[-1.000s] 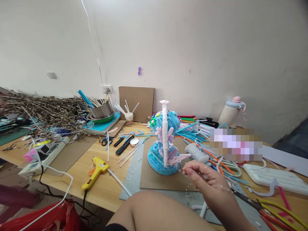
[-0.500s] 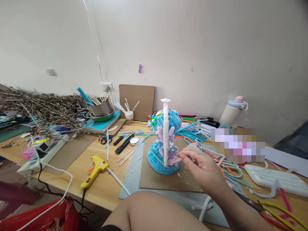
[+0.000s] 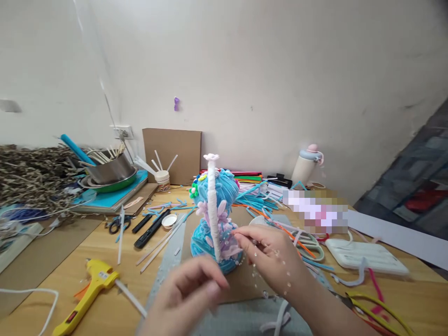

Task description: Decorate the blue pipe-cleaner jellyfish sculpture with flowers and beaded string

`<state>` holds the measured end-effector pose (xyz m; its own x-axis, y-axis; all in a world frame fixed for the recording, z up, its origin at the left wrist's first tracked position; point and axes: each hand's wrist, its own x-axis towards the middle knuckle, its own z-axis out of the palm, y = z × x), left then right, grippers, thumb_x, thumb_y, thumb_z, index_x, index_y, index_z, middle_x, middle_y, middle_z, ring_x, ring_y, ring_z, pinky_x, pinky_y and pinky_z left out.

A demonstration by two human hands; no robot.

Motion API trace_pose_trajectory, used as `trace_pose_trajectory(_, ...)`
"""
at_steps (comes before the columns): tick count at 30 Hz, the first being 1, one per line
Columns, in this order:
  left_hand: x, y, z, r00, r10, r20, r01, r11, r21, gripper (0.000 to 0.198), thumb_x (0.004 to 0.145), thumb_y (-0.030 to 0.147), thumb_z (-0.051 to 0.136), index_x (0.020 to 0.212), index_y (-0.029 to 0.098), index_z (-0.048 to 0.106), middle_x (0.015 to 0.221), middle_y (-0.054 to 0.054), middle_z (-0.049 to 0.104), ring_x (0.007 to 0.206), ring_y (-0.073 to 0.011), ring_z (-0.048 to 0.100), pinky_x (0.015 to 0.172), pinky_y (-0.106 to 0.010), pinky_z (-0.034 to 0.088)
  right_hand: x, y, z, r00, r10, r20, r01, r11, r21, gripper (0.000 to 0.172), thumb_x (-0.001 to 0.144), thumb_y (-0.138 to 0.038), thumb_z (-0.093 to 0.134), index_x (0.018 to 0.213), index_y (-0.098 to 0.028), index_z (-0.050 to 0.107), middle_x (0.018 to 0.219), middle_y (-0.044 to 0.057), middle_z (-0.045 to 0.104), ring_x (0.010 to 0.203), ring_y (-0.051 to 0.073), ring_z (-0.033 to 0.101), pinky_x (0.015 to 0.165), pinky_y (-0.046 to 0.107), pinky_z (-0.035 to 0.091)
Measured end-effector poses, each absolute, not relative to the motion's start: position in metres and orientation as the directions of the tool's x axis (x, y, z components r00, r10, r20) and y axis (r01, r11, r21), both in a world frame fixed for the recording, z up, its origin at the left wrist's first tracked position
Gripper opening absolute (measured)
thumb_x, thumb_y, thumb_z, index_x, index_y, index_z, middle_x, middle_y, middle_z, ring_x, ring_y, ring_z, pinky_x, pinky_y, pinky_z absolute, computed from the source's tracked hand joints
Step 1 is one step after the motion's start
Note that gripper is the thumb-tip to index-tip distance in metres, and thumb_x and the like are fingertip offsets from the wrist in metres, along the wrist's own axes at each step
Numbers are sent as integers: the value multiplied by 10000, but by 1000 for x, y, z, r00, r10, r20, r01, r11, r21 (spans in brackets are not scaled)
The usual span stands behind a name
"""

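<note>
My right hand [image 3: 269,252] is closed in a pinch at the right side of a blue fuzzy pipe-cleaner figure [image 3: 220,191]. A string of small clear beads [image 3: 289,284] hangs from its fingers and loops below the hand. Pink and lilac petal shapes [image 3: 219,210] sit on the figure's middle, beside my fingertips. A white wrapped post [image 3: 213,210], topped by a pale pink flower, stands upright in front of it. My left hand [image 3: 189,294], slightly blurred, is low in front of the base, thumb and forefinger apart and nothing visible between them.
The figure stands on a cardboard sheet [image 3: 245,284] over a grey mat [image 3: 224,322]. A yellow glue gun [image 3: 87,294] lies at the left. Scissors with yellow handles [image 3: 378,310] are at the right. Pipe cleaners [image 3: 259,200] and a bottle [image 3: 306,165] stand or lie behind.
My left hand has come into view from below. The view has shifted right, my knee has left it, and the bead string shows more clearly under my right hand.
</note>
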<state>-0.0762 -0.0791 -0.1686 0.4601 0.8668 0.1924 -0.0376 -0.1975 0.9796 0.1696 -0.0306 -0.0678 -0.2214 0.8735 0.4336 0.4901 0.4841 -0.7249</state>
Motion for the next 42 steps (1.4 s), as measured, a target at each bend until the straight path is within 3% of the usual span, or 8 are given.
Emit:
trace_pose_trajectory(3, -51, -43, -120, 40, 992, 117, 230, -123, 965, 235, 858, 383, 568, 1000, 207, 634, 905, -56, 650, 845, -202, 607, 732, -327, 492, 169, -23, -62, -211, 884, 416, 459, 466, -757, 215, 889, -258, 518, 871, -207, 727, 774, 29, 709, 693, 149, 640, 645, 256, 485)
trace_pose_trajectory(9, -24, -22, -110, 9, 928, 372, 603, -302, 738, 212, 796, 406, 625, 827, 196, 627, 740, -16, 582, 669, -161, 524, 625, -294, 437, 176, -18, -68, -302, 950, 80, 126, 123, -984, 234, 863, -358, 539, 861, -178, 689, 615, 4, 624, 468, 100, 561, 439, 208, 445)
trace_pose_trajectory(13, -19, -18, -119, 0, 863, 506, 689, -367, 625, 190, 787, 389, 648, 850, 210, 646, 780, -17, 565, 691, -164, 511, 633, -296, 430, 179, -23, -76, -363, 930, -50, -9, -57, -998, 245, 835, -366, 577, 888, -155, 690, 615, 18, 641, 495, 116, 606, 485, 228, 508)
trace_pose_trajectory(16, -17, -18, -121, -36, 833, 553, 707, -370, 603, 184, 781, 388, 656, 871, 228, 662, 839, -21, 565, 752, -177, 532, 683, -309, 446, 179, -27, -79, -367, 927, 81, 108, 129, -986, 214, 863, -307, 553, 900, -169, 713, 717, 37, 675, 553, 117, 622, 535, 236, 512)
trace_pose_trajectory(22, -15, -20, -128, -144, 807, 572, 736, -299, 607, 258, 763, 457, 655, 920, 253, 672, 1017, -49, 560, 1001, -258, 541, 883, -436, 424, 182, -26, -73, -502, 754, 423, 318, 616, -720, 226, 908, -179, 483, 894, -143, 705, 802, 56, 694, 767, 141, 620, 705, 246, 468)
trace_pose_trajectory(28, -16, -18, -128, -87, 799, 595, 805, -295, 514, 269, 747, 478, 657, 894, 253, 668, 1223, -73, 520, 1215, -328, 443, 1007, -545, 332, 188, -17, -73, -524, 738, 425, 367, 646, -669, 214, 925, -188, 471, 895, -152, 680, 827, 28, 689, 770, 113, 597, 704, 217, 432)
trace_pose_trajectory(36, -9, -15, -127, -166, 872, 461, 576, -293, 763, 221, 772, 421, 655, 927, 266, 630, 1257, -57, 520, 1275, -294, 423, 1079, -520, 304, 192, -11, -72, -447, 797, 406, 290, 559, -777, 177, 906, -188, 511, 925, -187, 687, 858, 16, 702, 798, 121, 608, 738, 231, 442)
trace_pose_trajectory(42, -9, -15, -122, -150, 894, 422, 507, -297, 809, 192, 776, 381, 664, 942, 286, 650, 1269, -38, 524, 1287, -291, 421, 1090, -506, 309, 185, -12, -70, -322, 869, 375, 322, 473, -820, 86, 879, -176, 539, 867, -201, 621, 751, -13, 638, 668, 110, 558, 594, 216, 400)
